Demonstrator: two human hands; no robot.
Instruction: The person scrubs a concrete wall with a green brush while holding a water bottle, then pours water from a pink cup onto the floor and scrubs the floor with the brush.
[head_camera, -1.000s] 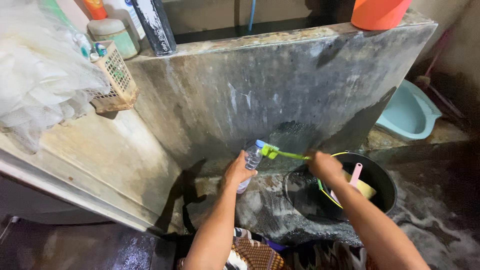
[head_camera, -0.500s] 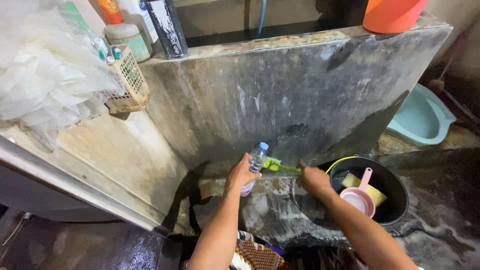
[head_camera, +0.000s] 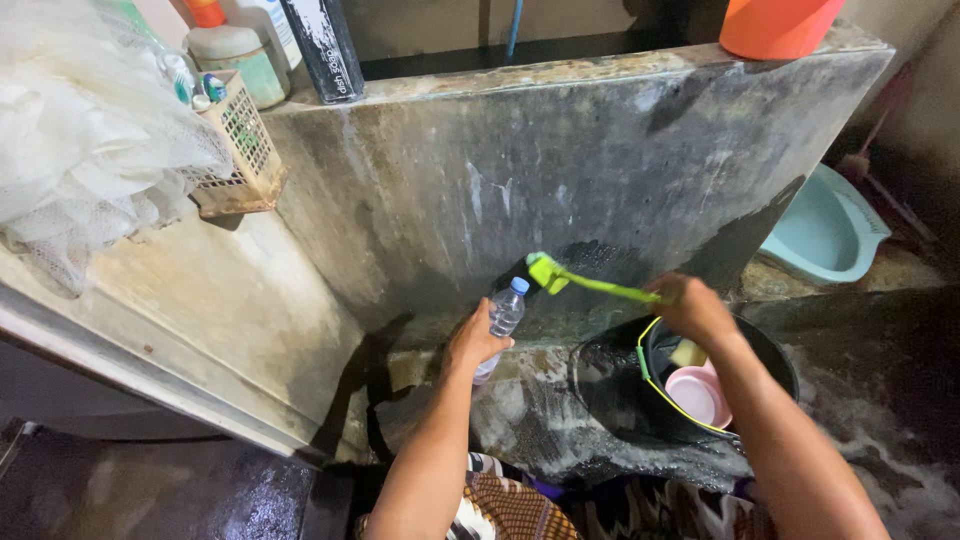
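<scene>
Raised since half a sec ago: my right hand (head_camera: 695, 308) has lifted the green brush (head_camera: 590, 282) off the bottle's side, so the bristle head now sits up and to the right of the blue cap, close but apart from it, in front of the wet dark patch on the concrete tank wall (head_camera: 560, 170). R fingers are clenched round the brush handle, handle running down-right into the fist.

My left hand (head_camera: 474, 345) has barely shifted; fingers wrapped round the lower body of the clear plastic bottle (head_camera: 503, 318), which stands tilted slightly, cap up, low against the base of the wall. I can't tell whether anything is inside the bottle.

Below the R wrist: black bucket (head_camera: 700, 400) w/ yellow-green rim handle on the wet floor, holding a pink dipper (head_camera: 698, 394) and a yellow sponge (head_camera: 688, 352), the sponge partly hidden by my hand.

Top of wall, L to R: dark tall bottle (head_camera: 322, 50), pale green-lidded tub (head_camera: 235, 52) and an orange bucket (head_camera: 778, 25) at the far right edge. Beige plastic basket (head_camera: 240, 150) hangs at the wall's left corner beside white netting (head_camera: 70, 150). Light blue squat pan (head_camera: 825, 228) sits well off to the right. Patterned cloth (head_camera: 510, 510) shows at the bottom, btw my forearms.
</scene>
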